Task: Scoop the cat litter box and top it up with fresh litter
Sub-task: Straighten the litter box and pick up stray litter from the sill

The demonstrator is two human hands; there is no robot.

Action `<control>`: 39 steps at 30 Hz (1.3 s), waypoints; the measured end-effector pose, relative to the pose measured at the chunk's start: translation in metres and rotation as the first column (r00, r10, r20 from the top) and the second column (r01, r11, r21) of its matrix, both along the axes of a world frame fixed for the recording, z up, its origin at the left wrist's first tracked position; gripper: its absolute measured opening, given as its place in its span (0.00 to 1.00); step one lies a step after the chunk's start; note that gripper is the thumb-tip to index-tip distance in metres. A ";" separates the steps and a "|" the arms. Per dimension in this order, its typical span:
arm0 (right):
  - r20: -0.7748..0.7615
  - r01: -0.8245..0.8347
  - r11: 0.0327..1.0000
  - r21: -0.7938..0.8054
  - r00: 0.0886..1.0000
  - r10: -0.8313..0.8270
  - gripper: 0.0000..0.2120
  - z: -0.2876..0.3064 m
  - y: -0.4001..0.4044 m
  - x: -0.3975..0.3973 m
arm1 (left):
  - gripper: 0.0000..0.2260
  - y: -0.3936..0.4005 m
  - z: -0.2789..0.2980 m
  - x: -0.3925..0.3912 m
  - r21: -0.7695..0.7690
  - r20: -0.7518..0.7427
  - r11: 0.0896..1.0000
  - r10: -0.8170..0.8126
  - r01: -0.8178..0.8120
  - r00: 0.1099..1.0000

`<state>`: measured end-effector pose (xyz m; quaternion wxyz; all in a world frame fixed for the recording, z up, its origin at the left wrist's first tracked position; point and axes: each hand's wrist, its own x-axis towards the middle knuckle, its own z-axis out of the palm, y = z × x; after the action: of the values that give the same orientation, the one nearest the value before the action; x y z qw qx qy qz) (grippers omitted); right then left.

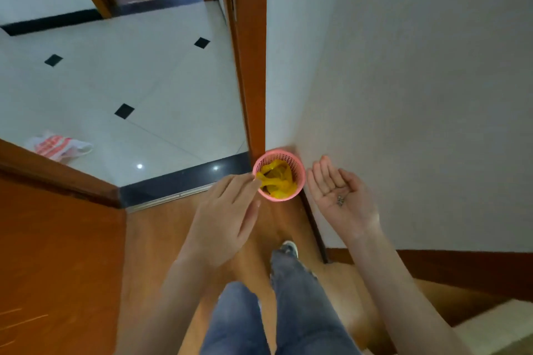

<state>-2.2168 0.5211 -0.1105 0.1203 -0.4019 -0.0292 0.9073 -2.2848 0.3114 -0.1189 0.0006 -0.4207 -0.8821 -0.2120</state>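
1. Neither the litter box nor any bag of fresh litter is in view, so where they are cannot be told from here. The only task material showing is a few small grey grains (340,200), probably stray litter, lying in the upturned palm of the right hand (343,194).
2. The right hand is open, palm up, fingers loosely cupped, held just to the right of a small pink mesh bin (300,171) that stands on the floor in the corner by the wooden door frame (248,66).
3. The bin is lined with a yellow bag (278,179). The left hand (225,210), palm down, reaches to the bin's near rim; its fingertips seem to pinch a fold of the bag, though blur makes this uncertain.
4. I judge the step to be disposal of stray bits, a side step of scooping.
5. The next move calls for bringing the right palm over the bin's mouth and tipping it without scattering grains on the wooden floor (72,268).
6. Beyond the doorway, a striped cloth (62,145) lies on the tiled floor.
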 end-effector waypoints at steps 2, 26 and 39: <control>0.033 -0.023 1.000 -0.020 0.999 0.024 0.17 -0.028 0.019 -0.029 | 0.15 0.019 -0.022 -0.017 0.032 0.016 0.999 0.008 -0.008 1.000; 0.407 -0.194 0.981 -0.001 0.896 0.178 0.20 -0.611 0.079 -0.203 | 0.12 0.127 -0.562 -0.167 -0.126 0.355 0.987 -0.045 0.096 0.934; 0.368 -0.489 0.869 0.077 0.824 0.431 0.24 -0.645 0.100 -0.241 | 0.17 0.180 -0.592 -0.172 -0.067 0.893 0.973 0.158 -0.222 0.422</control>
<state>-2.4581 0.6207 -0.7559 -0.0760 -0.5215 -0.2218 0.8204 -2.4572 0.4912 -0.7111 -0.4264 -0.1434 -0.7846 -0.4267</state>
